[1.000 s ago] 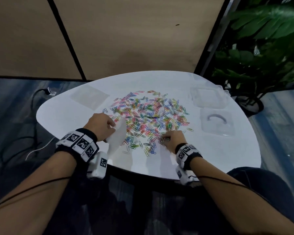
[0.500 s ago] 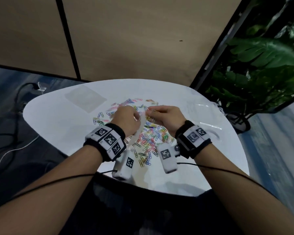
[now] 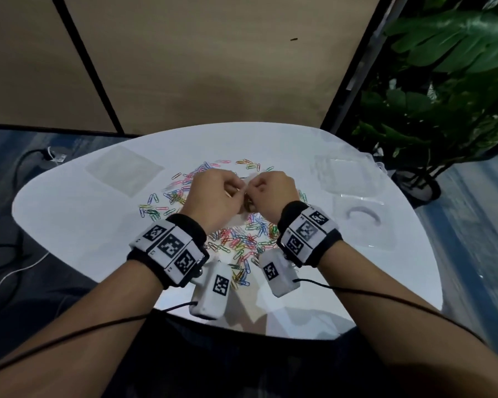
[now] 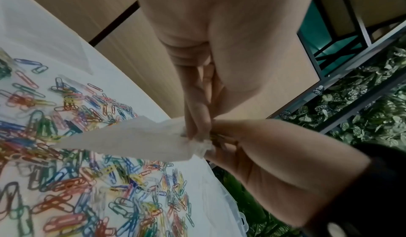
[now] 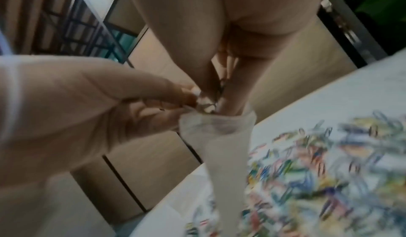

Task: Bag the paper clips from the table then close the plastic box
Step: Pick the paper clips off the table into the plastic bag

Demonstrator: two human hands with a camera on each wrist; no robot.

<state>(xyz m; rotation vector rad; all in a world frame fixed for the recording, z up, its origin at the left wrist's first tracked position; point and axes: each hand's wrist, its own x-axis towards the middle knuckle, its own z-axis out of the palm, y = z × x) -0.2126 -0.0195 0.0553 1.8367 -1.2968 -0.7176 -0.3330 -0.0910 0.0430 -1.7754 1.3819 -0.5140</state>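
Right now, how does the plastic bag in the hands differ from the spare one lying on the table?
The held bag is lifted, crumpled and pinched at its mouth by the left hand and right hand. The spare bag lies flat and untouched, far left on the table. Both are translucent.

Counts on and around the white table [image 3: 69,225]

We count two hands, the left hand [image 3: 213,193] and the right hand [image 3: 273,191], and between them one small clear bag [image 4: 140,142]. We see a second flat bag [image 3: 124,170] lying at the table's far left, so two bags in all. The coloured paper clips [image 3: 236,242] are too many and too tangled for us to number: well over a hundred, loose in one heap. We count two clear plastic box halves [image 3: 362,222], one beyond the other, and one potted plant [image 3: 443,90].
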